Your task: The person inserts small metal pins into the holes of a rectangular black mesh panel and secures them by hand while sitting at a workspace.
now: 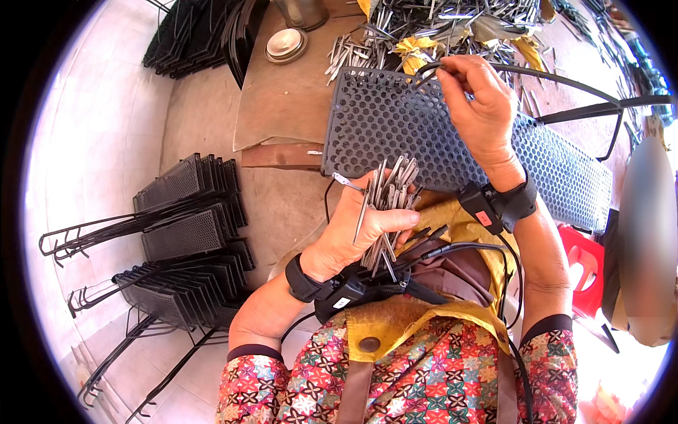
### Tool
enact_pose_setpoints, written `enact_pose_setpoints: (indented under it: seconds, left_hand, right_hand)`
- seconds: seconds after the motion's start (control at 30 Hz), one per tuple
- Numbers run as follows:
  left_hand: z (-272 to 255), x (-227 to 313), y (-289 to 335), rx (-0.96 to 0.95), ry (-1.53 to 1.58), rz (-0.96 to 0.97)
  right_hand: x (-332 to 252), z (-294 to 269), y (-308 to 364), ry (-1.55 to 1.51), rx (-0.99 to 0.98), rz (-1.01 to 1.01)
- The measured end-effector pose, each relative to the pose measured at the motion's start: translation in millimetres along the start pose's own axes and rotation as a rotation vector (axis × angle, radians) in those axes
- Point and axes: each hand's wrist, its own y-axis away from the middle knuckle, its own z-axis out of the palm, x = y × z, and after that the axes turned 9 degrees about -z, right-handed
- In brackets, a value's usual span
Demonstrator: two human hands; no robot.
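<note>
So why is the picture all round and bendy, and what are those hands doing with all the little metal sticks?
The picture comes from a small camera worn on a person's head, looking down. Its lens sees very wide, so straight edges bend near the rim. There is no machine here, just a person's two hands with black bands on the wrists.

The left hand holds a bundle of thin metal pins. The right hand reaches to the far edge of a dark metal panel full of holes, which lies across the lap, and pinches something small there; I cannot tell what.

Further away lies a heap of more metal pins. On the person's left, finished-looking racks stand stacked on the floor.
</note>
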Motion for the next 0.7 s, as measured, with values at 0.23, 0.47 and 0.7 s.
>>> enact_pose_setpoints:
  seconds: [0.23, 0.47, 0.7]
  left_hand:
    - [-0.9, 0.8, -0.3, -0.004, 0.000, -0.021]
    - [-3.2, -2.6, -2.5, -0.033, -0.002, 0.010]
    - [-5.5, -4.4, -3.4, -0.044, 0.005, 0.010]
  right_hand:
    - [0.6, 6.5, -15.3, 0.021, -0.107, -0.281]
    - [2.4, 3.6, -15.8, 0.035, -0.130, -0.289]
    - [-2.0, 4.0, -16.2, 0.016, -0.137, -0.256]
